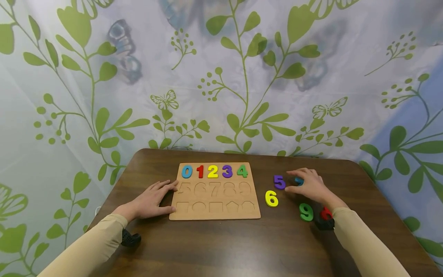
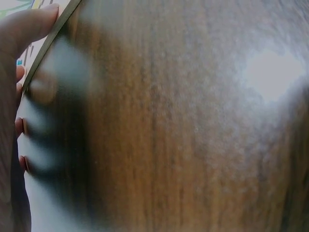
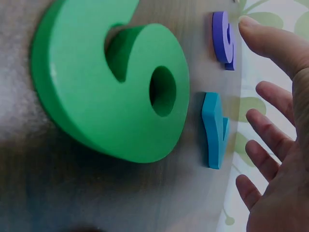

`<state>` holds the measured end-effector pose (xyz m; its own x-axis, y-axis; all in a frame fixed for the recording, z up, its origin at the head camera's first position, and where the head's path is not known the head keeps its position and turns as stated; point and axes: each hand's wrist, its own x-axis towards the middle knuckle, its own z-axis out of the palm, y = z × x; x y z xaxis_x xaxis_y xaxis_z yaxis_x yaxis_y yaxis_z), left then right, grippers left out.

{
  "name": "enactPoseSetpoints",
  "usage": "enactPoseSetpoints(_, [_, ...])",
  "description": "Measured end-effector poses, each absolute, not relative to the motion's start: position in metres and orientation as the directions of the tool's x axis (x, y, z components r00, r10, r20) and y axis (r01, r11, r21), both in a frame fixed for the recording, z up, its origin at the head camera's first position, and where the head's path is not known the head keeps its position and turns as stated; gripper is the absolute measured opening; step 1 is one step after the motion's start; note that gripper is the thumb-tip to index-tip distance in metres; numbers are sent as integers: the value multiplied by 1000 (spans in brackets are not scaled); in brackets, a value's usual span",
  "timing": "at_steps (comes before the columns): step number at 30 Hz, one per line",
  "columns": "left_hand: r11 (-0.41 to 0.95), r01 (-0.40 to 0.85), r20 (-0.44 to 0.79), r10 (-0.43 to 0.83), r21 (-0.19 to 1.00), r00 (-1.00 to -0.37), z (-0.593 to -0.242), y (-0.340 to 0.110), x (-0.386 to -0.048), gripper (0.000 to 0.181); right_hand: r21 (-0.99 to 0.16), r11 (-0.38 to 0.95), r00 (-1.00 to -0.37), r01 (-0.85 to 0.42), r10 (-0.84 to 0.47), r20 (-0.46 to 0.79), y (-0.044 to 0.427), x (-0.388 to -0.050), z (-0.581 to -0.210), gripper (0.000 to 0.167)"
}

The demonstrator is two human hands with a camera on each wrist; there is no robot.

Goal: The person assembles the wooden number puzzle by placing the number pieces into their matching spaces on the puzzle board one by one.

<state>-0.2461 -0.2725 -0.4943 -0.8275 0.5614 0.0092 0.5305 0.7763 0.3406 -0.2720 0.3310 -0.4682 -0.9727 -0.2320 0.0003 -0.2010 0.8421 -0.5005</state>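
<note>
My left hand (image 1: 152, 201) rests at the left edge of a wooden number board (image 1: 207, 216), thumb and fingertips touching its side. Over on the right, my right hand (image 1: 311, 186) hovers with fingers spread, holding nothing. Its fingertips are close to a purple number 5 (image 1: 278, 182). Partly beneath that hand lies a blue number 7 (image 1: 298, 181), which the right wrist view shows standing apart from the fingers. A yellow 6 (image 1: 268, 198) and a green 9 (image 3: 96, 111) lie nearby. Near the right wrist, a red piece (image 1: 326, 213) is partly hidden.
Blue 0, red 1, yellow 2, purple 3 and green 4 (image 1: 242, 171) fill the board's top row. Below are recessed number outlines and a row of shape outlines. A brown wooden table (image 1: 221, 250) carries everything, with a leaf-patterned curtain (image 1: 221, 115) behind.
</note>
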Motion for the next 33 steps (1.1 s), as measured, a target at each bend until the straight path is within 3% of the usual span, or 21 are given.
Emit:
enactPoseSetpoints(16, [773,532,12,563,345,-827,-496,-272,-243,77,-488,851,-967,-194,-250,-52,322,-289,-480,83])
enactPoseSetpoints(33, [781,524,-5,559,340,-829,-496,-273,-246,82,-469,862,-971,-194,-238,-36,319,-292,-486,78])
